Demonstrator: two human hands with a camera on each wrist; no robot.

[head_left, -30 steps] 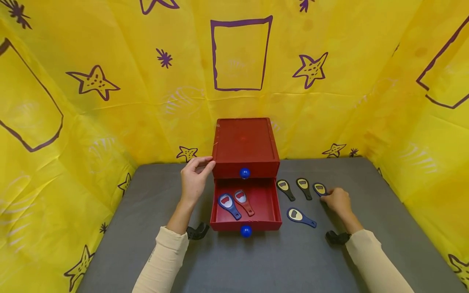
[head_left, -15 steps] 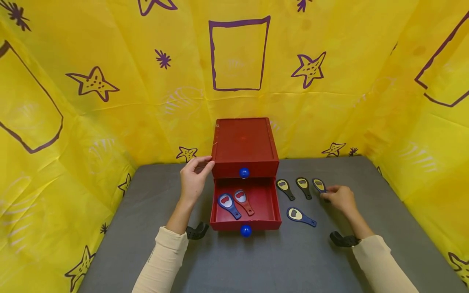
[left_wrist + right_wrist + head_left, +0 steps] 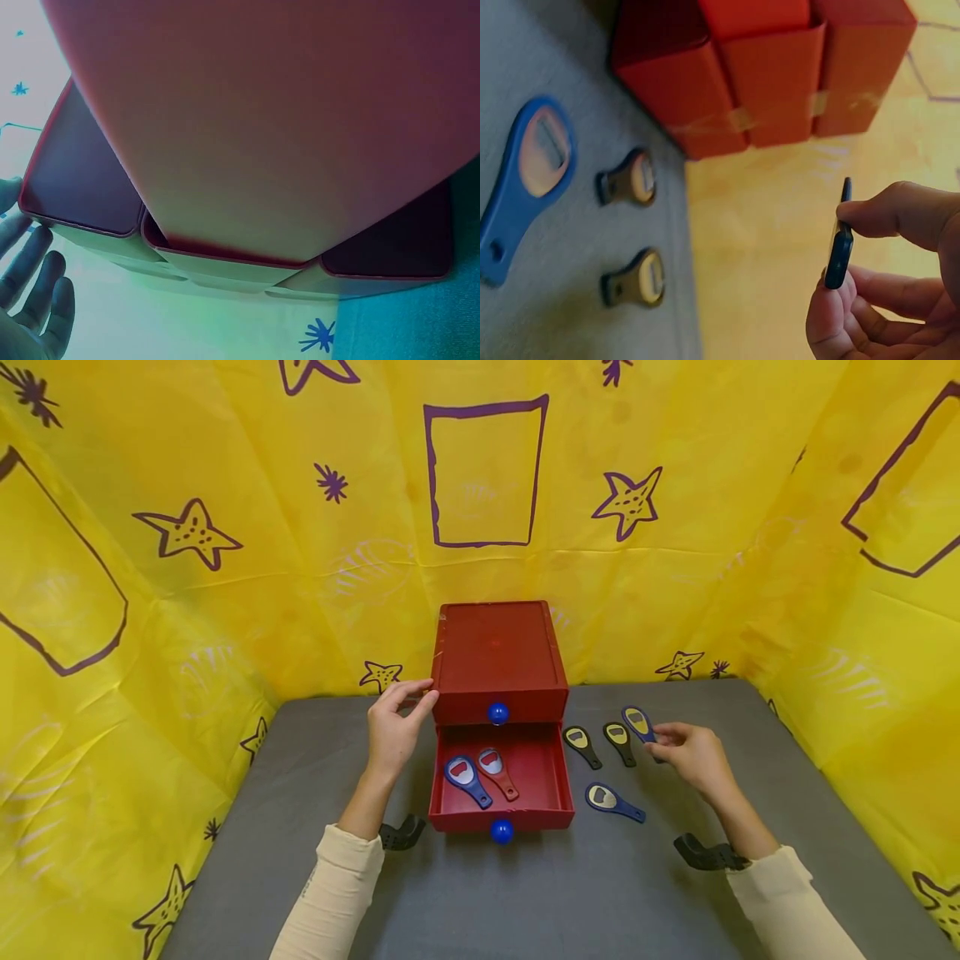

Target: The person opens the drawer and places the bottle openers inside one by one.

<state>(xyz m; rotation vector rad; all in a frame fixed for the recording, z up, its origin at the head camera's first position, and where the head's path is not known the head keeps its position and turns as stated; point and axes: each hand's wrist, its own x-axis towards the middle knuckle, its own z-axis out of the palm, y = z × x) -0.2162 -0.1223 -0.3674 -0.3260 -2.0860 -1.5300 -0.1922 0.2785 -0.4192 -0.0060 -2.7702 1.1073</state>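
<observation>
Between thumb and fingertips my right hand pinches a blue bottle opener by its handle, head pointing away. The right wrist view shows this bottle opener edge-on, raised off the table. My left hand touches the left side of the red drawer unit, its fingers loosely extended. The unit's lower drawer is pulled out. Inside it lie a blue bottle opener and a red bottle opener, side by side at the left.
Right of the drawer, two black bottle openers and another blue bottle opener lie on the grey table. The upper drawer, with its blue knob, is closed. Yellow patterned cloth encloses the back and sides.
My right hand has lifted the blue bottle opener from the table and moved it slightly left and away. The left hand stays at the unit's side.
</observation>
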